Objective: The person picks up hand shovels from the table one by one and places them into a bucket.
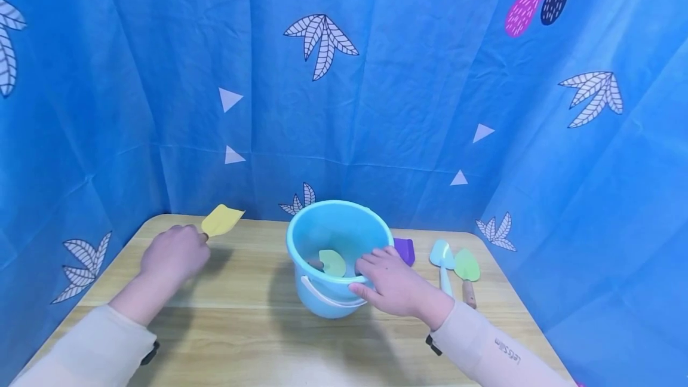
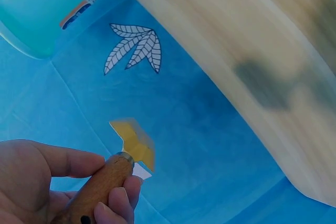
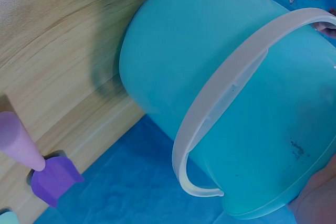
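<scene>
My left hand (image 1: 176, 255) grips the brown wooden handle (image 2: 100, 187) of a small yellow toy shovel (image 1: 221, 220), raised over the left part of the table. The shovel's blade points away toward the back curtain. A light blue bucket (image 1: 317, 300) with a white carrying handle (image 3: 231, 87) stands at the middle of the table. My right hand (image 1: 395, 282) holds its right rim, fingers over the inside and thumb outside. Inside the bucket lies a pale green shovel (image 1: 333, 263) with a wooden handle.
Right of the bucket lie a purple shovel (image 1: 405, 249), partly hidden, a light blue shovel (image 1: 442, 255) and a green shovel (image 1: 467, 266) with a wooden handle. A patterned blue curtain (image 1: 344, 118) surrounds the wooden table (image 1: 242, 315) at the back and sides.
</scene>
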`<state>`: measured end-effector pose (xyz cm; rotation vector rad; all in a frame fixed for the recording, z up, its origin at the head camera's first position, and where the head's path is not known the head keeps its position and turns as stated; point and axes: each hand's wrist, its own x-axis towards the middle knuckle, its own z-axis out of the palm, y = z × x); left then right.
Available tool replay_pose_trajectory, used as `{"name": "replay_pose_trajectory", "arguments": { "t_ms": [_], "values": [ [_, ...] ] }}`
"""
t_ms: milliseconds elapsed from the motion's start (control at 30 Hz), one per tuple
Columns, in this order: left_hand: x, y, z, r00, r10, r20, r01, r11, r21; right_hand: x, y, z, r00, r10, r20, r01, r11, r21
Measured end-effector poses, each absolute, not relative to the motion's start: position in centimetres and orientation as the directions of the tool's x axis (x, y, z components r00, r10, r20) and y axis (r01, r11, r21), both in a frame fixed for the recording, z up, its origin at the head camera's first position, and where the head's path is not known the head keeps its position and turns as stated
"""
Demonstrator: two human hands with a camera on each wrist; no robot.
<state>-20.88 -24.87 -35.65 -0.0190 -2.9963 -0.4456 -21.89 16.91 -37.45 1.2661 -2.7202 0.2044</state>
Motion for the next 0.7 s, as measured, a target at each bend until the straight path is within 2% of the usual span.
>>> {"name": "replay_pose_trajectory", "arguments": {
  "t_ms": [367,700],
  "values": [
    [-20.7,-23.4,-35.0,-0.983,0.033,0.181,0.083,0.957,0.277,-22.1,17.0,-37.8,-0.638,-0.747,0.185,-0.766,0.641,-0.055],
    [-20.5,-21.9,-34.3,-0.981,0.030,0.189,0.089,0.946,0.311,-22.0,16.9,-37.8,-0.636,-0.747,0.193,-0.767,0.640,-0.050]
  ]
}}
